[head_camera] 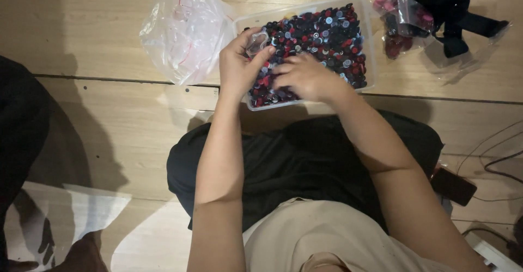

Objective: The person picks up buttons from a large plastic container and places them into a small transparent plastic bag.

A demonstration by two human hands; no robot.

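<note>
Down on the wooden floor, the person sat with dark trousers over folded legs and a pale shirt nearest to me. A dark phone lay just beside the right knee, with thin cables near it. Both bare arms reached forward to a clear plastic box full of small buttons, mostly dark blue, black and red. The left hand was at the box's left edge, its fingers pinched together on a small clear bag. The right hand lay palm down on the buttons, fingers curled into the pile; I could not tell if they held any. It looked like the picking step, gathering buttons for the little bag. I think the next move needed a careful pinch and the bag's mouth held wide. Farther off, a bigger clear bag lay touching the box's left side. Beyond the box on the right, a bag of pink and red buttons sat by some black cloth.
</note>
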